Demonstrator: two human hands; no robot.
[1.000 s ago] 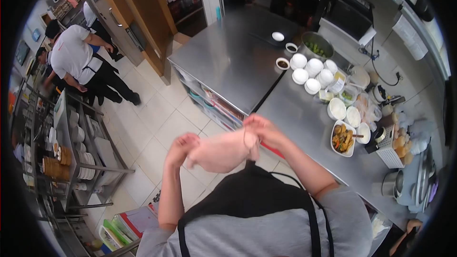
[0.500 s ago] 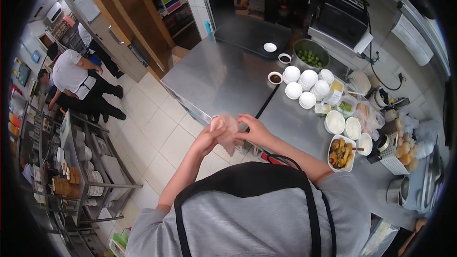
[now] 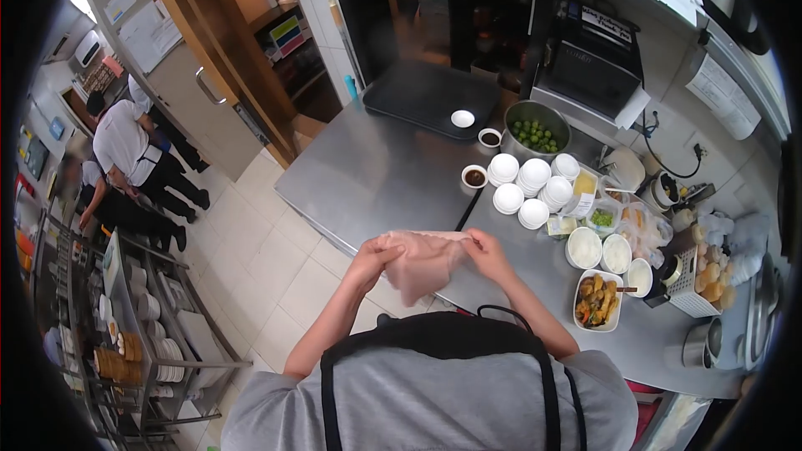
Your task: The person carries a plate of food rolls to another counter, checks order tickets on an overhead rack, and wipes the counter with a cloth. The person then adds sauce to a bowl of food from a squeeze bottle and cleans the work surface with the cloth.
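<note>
A thin pink cloth (image 3: 424,266) hangs stretched between my two hands, in front of my black apron and near the counter's edge. My left hand (image 3: 375,260) pinches its left upper corner. At the right upper corner my right hand (image 3: 487,252) grips the cloth between thumb and fingers. Behind the cloth lies the steel counter (image 3: 359,175). Two small bowls of dark sauce (image 3: 474,176) stand beyond my right hand, beside stacks of white bowls (image 3: 534,174).
On the right stand a pot of green limes (image 3: 537,132), bowls of rice (image 3: 583,247), a square dish of food (image 3: 597,301) and a white basket (image 3: 692,284). A dish rack (image 3: 154,342) is at left; several people (image 3: 125,138) work behind it.
The cloth was bunched between my hands half a second ago and is now spread out. My hands have moved apart. The view has shifted slightly, and the people at the left have moved.
</note>
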